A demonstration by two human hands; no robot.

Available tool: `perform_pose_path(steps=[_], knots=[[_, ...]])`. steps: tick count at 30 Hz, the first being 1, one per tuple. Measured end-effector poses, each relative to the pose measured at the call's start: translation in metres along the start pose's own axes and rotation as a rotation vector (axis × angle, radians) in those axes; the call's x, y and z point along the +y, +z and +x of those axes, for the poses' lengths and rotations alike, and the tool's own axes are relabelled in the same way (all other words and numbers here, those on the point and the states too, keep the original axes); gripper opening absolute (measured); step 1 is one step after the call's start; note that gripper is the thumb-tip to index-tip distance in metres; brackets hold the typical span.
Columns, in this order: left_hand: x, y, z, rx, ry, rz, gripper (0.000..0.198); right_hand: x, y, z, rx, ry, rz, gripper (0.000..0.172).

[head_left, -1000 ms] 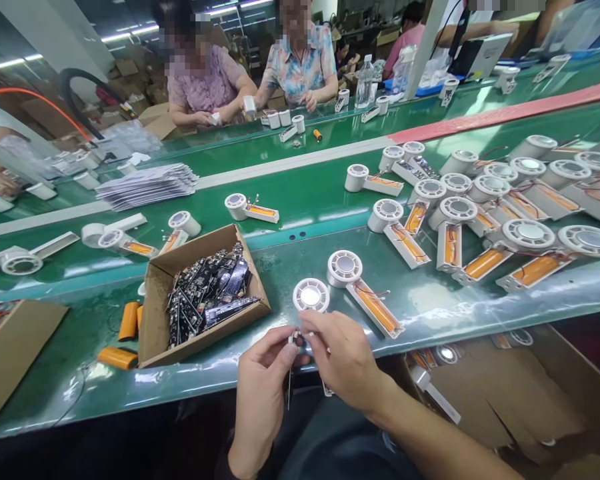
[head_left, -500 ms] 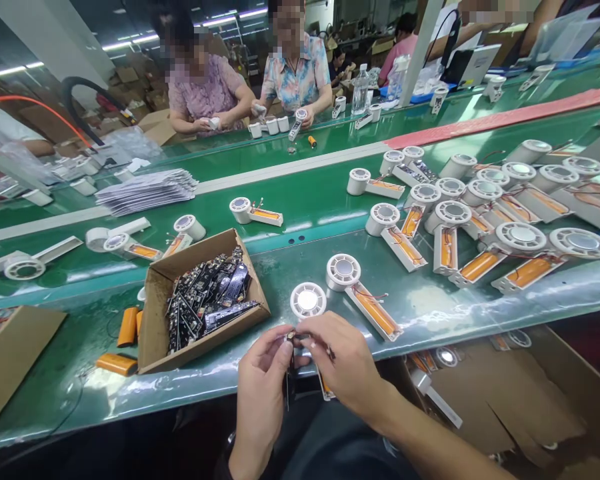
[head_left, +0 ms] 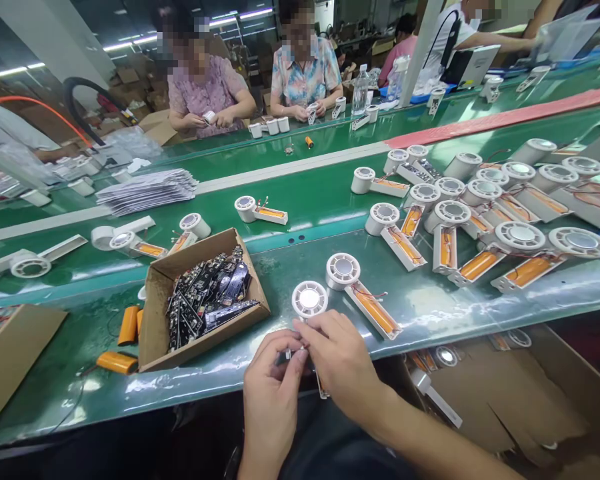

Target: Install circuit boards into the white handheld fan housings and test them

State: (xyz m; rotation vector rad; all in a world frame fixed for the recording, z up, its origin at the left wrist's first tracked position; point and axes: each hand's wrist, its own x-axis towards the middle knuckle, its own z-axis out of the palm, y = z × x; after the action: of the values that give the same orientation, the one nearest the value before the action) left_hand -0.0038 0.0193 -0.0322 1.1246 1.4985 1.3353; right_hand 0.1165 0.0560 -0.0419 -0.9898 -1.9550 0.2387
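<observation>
The left hand (head_left: 273, 407) and right hand (head_left: 337, 357) hold narrow pinching grips on what looks like a tiny connector (head_left: 300, 353), steadying it for fine work, with a white fan unit (head_left: 309, 299) at 12 o'clock.

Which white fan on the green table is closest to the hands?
The fan with the shiny round head, just above the right hand. The next fan lies farther from the hands.

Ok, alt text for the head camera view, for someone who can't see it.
The left hand and right hand pinch a small part at the edge of a green workbench. White handheld fans with orange batteries and a cardboard box of black circuit boards lie nearby.
</observation>
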Motion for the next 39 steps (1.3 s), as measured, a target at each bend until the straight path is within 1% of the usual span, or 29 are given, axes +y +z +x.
perform_pose_path(steps=[2,4,7,10,14,15,17,19,21,23,26,30,35,37,39], knots=[[-0.001,-0.002,0.001,-0.006,-0.001,-0.003,0.007,0.002,-0.004,0.001,0.006,0.053,0.203,0.023],[-0.002,-0.004,0.002,-0.002,0.010,0.007,0.007,0.002,-0.007,0.002,0.012,0.057,0.344,0.022],[-0.001,-0.006,0.003,0.009,0.026,0.019,0.006,0.002,-0.009,0.003,0.018,0.019,0.405,0.024],[0.000,-0.008,0.005,-0.017,-0.032,-0.047,0.009,0.003,-0.011,0.004,-0.007,0.019,0.388,0.022],[0.000,-0.010,0.006,-0.110,-0.231,-0.320,0.021,0.002,-0.013,0.007,-0.005,0.049,0.351,0.023],[0.000,-0.010,0.006,-0.113,-0.270,-0.388,0.024,0.001,-0.013,0.007,-0.006,0.056,0.343,0.024],[0.000,-0.009,0.005,-0.081,-0.308,-0.482,0.030,-0.001,-0.012,0.007,-0.020,0.061,0.326,0.026],[0.000,-0.007,0.005,-0.046,-0.307,-0.522,0.030,-0.004,-0.010,0.006,-0.031,0.065,0.304,0.028],[0.001,-0.006,0.005,-0.039,-0.303,-0.533,0.026,-0.005,-0.007,0.005,-0.018,0.074,0.274,0.028],[0.001,-0.005,0.005,-0.043,-0.314,-0.530,0.024,-0.006,-0.005,0.005,0.000,0.089,0.255,0.027],[0.000,-0.005,0.004,-0.026,-0.321,-0.514,0.025,-0.007,-0.003,0.004,0.011,0.104,0.246,0.029],[-0.002,-0.005,0.003,0.008,-0.294,-0.477,0.026,-0.008,-0.003,0.002,0.009,0.108,0.211,0.028],[-0.007,-0.006,0.002,0.092,-0.154,-0.313,0.021,-0.009,0.000,-0.001,-0.003,0.036,0.124,0.027],[-0.008,-0.007,0.002,0.086,-0.149,-0.311,0.020,-0.008,0.000,0.000,0.002,-0.004,0.130,0.028],[-0.010,-0.008,0.003,0.046,-0.190,-0.364,0.020,-0.007,0.000,0.001,-0.007,-0.041,0.140,0.027]])
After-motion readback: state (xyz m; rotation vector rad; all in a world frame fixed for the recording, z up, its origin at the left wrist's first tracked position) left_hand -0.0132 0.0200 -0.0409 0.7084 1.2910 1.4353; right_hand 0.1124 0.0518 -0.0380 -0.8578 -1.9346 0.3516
